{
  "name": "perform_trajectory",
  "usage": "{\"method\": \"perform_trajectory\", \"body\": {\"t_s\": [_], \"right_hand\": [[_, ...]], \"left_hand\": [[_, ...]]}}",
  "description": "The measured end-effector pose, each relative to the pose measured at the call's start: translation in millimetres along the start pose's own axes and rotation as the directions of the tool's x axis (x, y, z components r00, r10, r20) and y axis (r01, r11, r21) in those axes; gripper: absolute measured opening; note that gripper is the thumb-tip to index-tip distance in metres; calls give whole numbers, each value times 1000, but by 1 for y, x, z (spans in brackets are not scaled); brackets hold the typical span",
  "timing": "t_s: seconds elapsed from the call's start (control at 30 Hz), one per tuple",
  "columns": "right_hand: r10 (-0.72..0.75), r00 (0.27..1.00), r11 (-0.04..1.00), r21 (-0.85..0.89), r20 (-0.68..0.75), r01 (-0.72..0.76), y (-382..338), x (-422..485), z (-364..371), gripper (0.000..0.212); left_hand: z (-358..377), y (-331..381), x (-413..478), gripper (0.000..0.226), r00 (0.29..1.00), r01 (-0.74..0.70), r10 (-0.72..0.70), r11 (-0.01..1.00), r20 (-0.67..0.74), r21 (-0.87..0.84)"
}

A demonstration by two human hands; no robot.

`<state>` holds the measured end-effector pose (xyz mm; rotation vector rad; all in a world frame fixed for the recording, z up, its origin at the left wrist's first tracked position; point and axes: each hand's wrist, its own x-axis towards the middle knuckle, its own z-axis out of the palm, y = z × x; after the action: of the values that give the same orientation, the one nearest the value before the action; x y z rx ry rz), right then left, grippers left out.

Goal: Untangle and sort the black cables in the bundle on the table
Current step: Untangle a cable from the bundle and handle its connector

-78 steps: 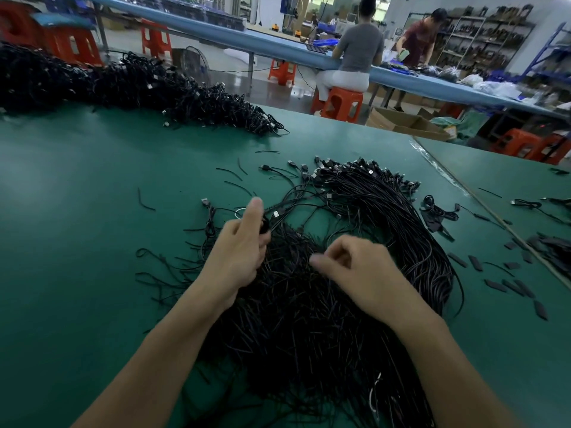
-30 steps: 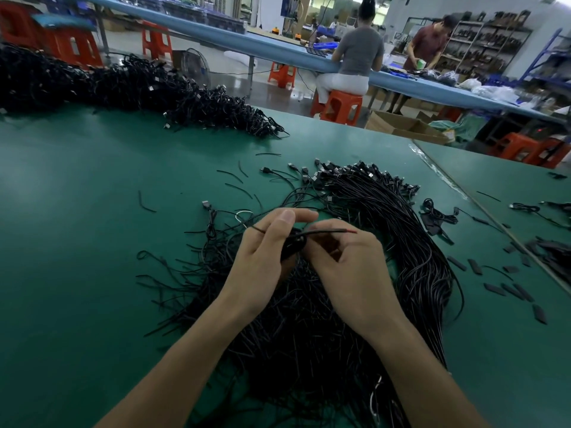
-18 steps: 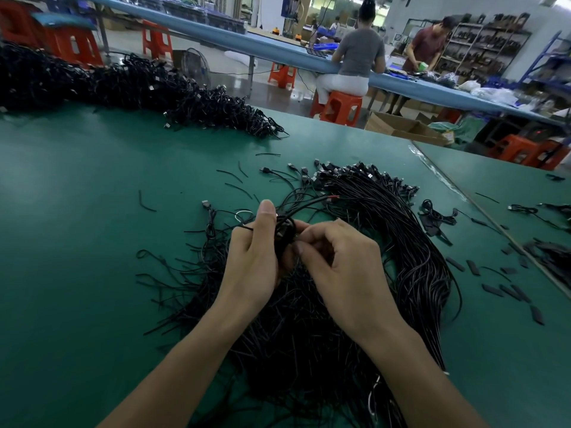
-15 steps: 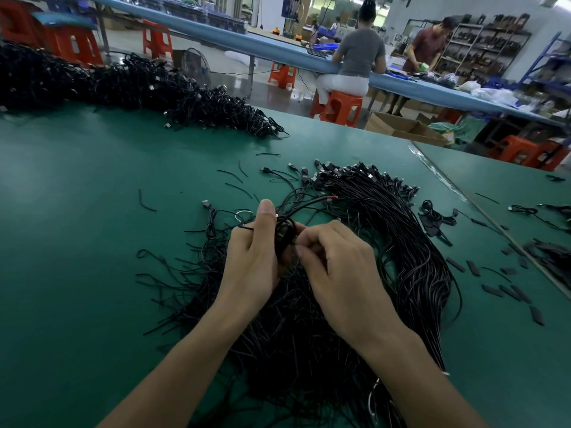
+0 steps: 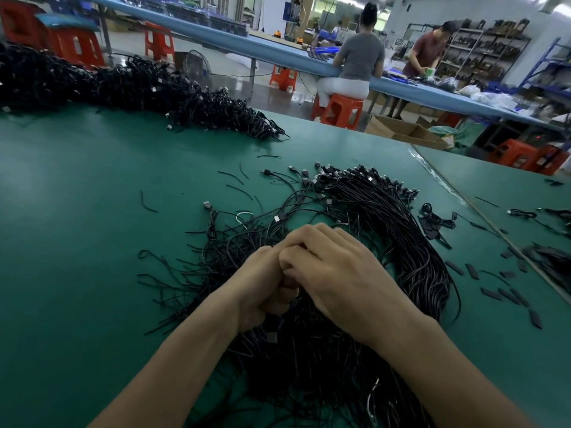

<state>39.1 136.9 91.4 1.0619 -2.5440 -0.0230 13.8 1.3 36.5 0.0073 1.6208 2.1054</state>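
Curling over the black cable bundle (image 5: 411,242) on the green surface (image 5: 77,257), your left hand (image 5: 262,291) and right hand (image 5: 343,273) touch, both tightly bent; any cable inside is hidden. The bundle arcs lengthwise from near you, connector ends (image 5: 355,177) pointing away.

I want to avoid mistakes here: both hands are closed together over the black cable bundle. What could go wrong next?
1. What the left hand and right hand hold is hidden; a blind pull may tighten the tangled cables under them.
2. A hard tug could drag the aligned cables on the right out of order.
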Motion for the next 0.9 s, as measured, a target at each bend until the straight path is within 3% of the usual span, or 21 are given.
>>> {"method": "perform_trajectory", "body": {"t_s": [0.1, 0.2, 0.33, 0.4, 0.5, 0.57, 0.7, 0.9], "right_hand": [[88, 996, 989, 116, -3, -87, 3, -2, 0, 3], [163, 987, 948, 276, 13, -160, 10, -4, -1, 5], [181, 978, 876, 435, 101, -207, 20, -5, -5, 5], [163, 979, 878, 434, 124, -201, 22, -6, -6, 2], [162, 974, 883, 417, 158, -215, 23, -8, -6, 24], [169, 969, 889, 397, 178, -228, 23, -9, -6, 34], [159, 970, 904, 367, 186, -219, 19, -8, -9, 17], [183, 949, 934, 257, 259, -250, 14, -5, -12, 10]], "left_hand": [[-1, 3, 1, 57, 993, 92, -84, 990, 81, -106], [-7, 7, -2, 48, 965, 97, -53, 982, 257, -163], [-9, 9, -12, 19, 927, -84, 27, 987, 373, 137], [-7, 6, -11, 27, 926, -101, 13, 971, 378, 215], [-5, 4, -11, 39, 919, -64, -30, 973, 392, 224], [-5, 4, -12, 33, 918, -46, -48, 973, 392, 227], [-5, 5, -12, 18, 926, -51, -60, 958, 371, 282], [-1, 2, -12, 31, 946, -85, -41, 925, 321, 369]]}}
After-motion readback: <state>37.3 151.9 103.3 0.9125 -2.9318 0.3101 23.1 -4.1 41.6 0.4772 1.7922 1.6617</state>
